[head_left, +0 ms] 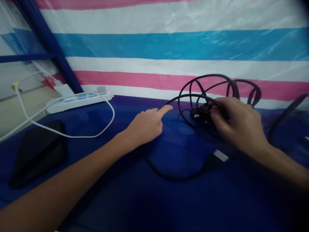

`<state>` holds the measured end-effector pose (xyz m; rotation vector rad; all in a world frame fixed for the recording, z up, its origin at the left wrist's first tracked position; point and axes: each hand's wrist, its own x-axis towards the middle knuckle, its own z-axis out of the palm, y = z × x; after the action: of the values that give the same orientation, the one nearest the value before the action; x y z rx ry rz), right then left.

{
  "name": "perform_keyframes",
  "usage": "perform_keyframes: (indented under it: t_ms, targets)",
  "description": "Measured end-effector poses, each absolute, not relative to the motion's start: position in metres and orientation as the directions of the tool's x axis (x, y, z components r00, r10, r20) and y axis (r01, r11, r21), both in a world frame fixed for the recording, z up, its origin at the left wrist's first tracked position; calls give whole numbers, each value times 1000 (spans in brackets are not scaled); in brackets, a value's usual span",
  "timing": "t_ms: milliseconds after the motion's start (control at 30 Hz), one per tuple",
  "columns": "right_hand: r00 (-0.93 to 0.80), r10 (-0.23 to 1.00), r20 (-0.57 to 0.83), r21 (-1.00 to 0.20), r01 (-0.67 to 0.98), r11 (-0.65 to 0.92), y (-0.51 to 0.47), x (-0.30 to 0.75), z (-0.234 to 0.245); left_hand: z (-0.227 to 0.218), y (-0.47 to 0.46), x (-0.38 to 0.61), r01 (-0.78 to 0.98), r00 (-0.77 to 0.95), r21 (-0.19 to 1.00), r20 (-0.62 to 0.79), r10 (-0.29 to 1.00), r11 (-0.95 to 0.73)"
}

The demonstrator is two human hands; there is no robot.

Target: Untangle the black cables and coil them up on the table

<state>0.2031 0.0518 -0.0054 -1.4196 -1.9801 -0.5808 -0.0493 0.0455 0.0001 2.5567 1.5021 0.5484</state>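
My left hand (147, 125) is closed around a black cable (173, 177), its thumb pointing right. From below that hand the cable curves right to a plug with a pale metal end (220, 155), which hangs or lies over the blue surface; I cannot tell which. Another stretch runs from the left hand up towards my right hand (238, 122). The right hand's thumb and fingers are closed on a tangled bundle of black cables (205, 108). Loops rise above and behind it, and a small connector (196, 115) shows at its left. The right fingertips are partly hidden among the cables.
A white power strip (79, 100) with a white charger (64, 90) stands at the back left. A white cable (91, 137) loops in front of it. A flat black case (40, 151) lies at the left on the blue table (149, 206). Striped plastic sheeting (169, 45) hangs behind.
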Motion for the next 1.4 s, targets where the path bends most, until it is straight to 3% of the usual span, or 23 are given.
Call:
perform_keyframes:
  t_ms: [300, 467, 533, 567, 667, 733, 867, 1033, 1133, 1200, 1300, 1400]
  targets:
    - [-446, 546, 709, 243, 882, 405, 42, 195, -13, -11, 50, -50, 869, 397, 144, 366, 842, -473]
    - [-485, 503, 715, 301, 863, 406, 37, 191, -16, -1, 32, -40, 746, 552, -36, 593, 587, -665]
    - [-480, 499, 721, 294, 865, 406, 37, 191, -15, 4, 23, -36, 660, 569, 61, 611, 550, -749]
    - [-479, 504, 719, 280, 863, 421, 36, 191, -15, 6, 19, -34, 603, 579, 188, 566, 588, -775]
    - [-486, 545, 683, 179, 835, 520, 36, 189, -16, 10, 10, -28, 437, 682, 650, 211, 700, -622]
    - [-470, 586, 660, 62, 812, 581, 34, 186, -18, 8, 7, -23, 434, 727, 759, 24, 687, -485]
    - [-424, 666, 614, -185, 742, 644, 32, 178, -21, -2, 8, -16, 550, 637, 704, -5, 771, -449]
    - [-428, 734, 527, -434, 607, 666, 24, 164, -19, -8, 11, -16, 529, 523, 715, 150, 839, -457]
    - [-406, 815, 413, -725, 395, 564, 15, 154, -15, -8, 12, -17, 430, 394, 784, 282, 875, -447]
    - [-429, 848, 311, -852, 270, 449, 8, 149, -13, -8, 13, -16, 382, 384, 803, 314, 869, -458]
    - [-427, 881, 201, -920, 226, 320, 2, 145, -14, -10, 15, -15, 379, 464, 769, 323, 825, -515]
    - [-351, 918, 182, -919, 271, 286, 3, 145, -16, -11, 15, -14, 407, 509, 722, 329, 795, -559]
